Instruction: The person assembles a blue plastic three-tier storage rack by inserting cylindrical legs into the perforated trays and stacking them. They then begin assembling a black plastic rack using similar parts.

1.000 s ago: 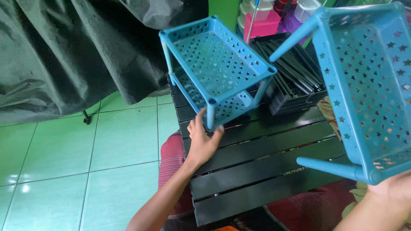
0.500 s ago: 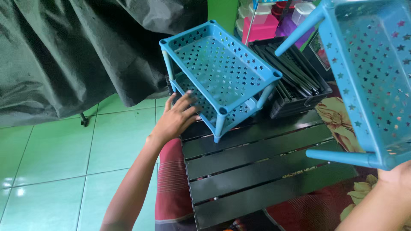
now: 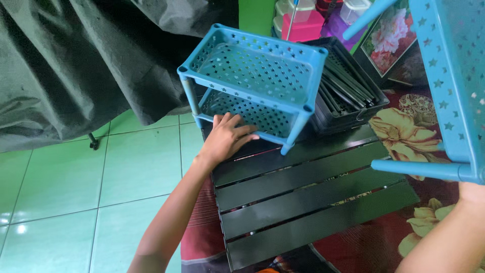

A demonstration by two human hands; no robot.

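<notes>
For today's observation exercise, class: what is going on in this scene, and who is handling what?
A person works over a black slatted table. The left hand rests on the lower tier of a small blue two-tier rack that stands at the table's far end, beside a black crate. The right hand, only partly in view at the right edge, holds up a second blue rack, tipped on its side in the air. Green floor tiles and a dark cloth lie to the left.
</notes>
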